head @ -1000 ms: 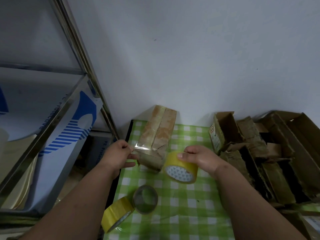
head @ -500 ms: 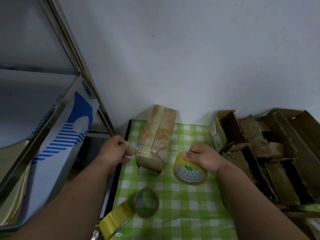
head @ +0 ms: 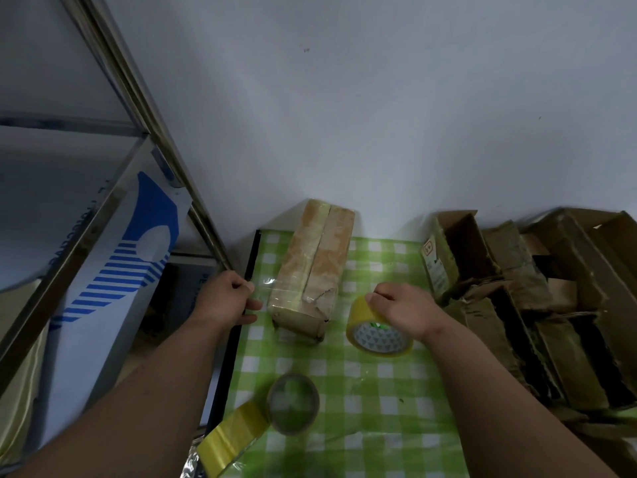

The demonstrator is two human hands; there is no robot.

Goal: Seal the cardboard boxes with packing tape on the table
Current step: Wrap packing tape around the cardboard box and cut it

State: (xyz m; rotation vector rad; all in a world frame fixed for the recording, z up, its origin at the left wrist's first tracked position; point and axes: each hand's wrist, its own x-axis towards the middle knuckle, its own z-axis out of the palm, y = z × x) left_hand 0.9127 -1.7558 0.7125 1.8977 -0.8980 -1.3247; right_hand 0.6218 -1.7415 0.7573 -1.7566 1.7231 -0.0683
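Note:
A long cardboard box [head: 313, 263] lies on the green checked tablecloth [head: 372, 401], its seam covered with clear tape. My left hand [head: 225, 300] pinches the free end of a clear tape strip [head: 263, 288] that runs to the box's near left side. My right hand [head: 401, 310] grips a yellow tape roll [head: 374, 334] standing on edge just right of the box's near end.
A second yellow tape roll [head: 229, 441] and an almost bare cardboard tape core [head: 293, 403] lie near the table's front left. Several open, worn cardboard boxes [head: 537, 298] crowd the right side. A metal shelf frame [head: 144, 132] stands left, a white wall behind.
My right hand carried the yellow roll right and down, away from the box's near end. My left hand drew left, stretching the tape strip off the box side.

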